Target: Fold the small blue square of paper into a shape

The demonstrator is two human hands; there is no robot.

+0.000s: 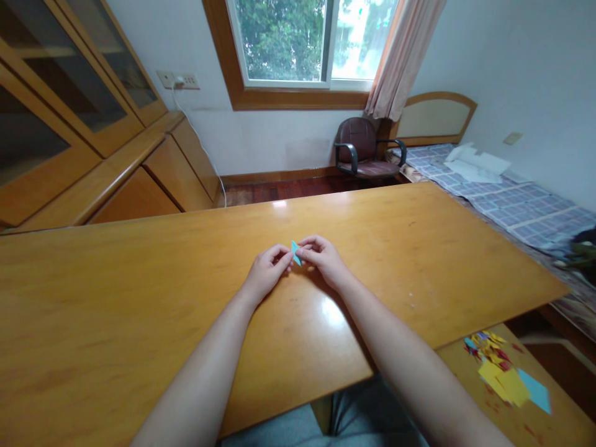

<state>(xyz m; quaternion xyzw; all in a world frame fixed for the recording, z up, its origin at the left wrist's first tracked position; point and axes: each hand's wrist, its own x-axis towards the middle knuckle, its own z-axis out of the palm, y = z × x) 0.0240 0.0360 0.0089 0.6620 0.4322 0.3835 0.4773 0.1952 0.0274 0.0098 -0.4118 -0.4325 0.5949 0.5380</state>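
A small piece of folded light-blue paper (pixel 295 251), narrow and pointed at both ends, is held between my two hands above the middle of the wooden desk (pixel 177 298). My left hand (pixel 270 266) pinches its left side between thumb and fingers. On the other side, my right hand (pixel 322 256) grips it with the thumb in front and the fingers behind. The fingertips cover part of the paper, so its full shape is hidden.
At the lower right, a lower surface (pixel 459 366) carries yellow paper sheets (pixel 505 382), a blue sheet (pixel 535 391) and a pile of small folded papers (pixel 488 347). A chair (pixel 358 146) and a bed (pixel 521 202) stand beyond the desk. Cabinets (pixel 153 192) line the left.
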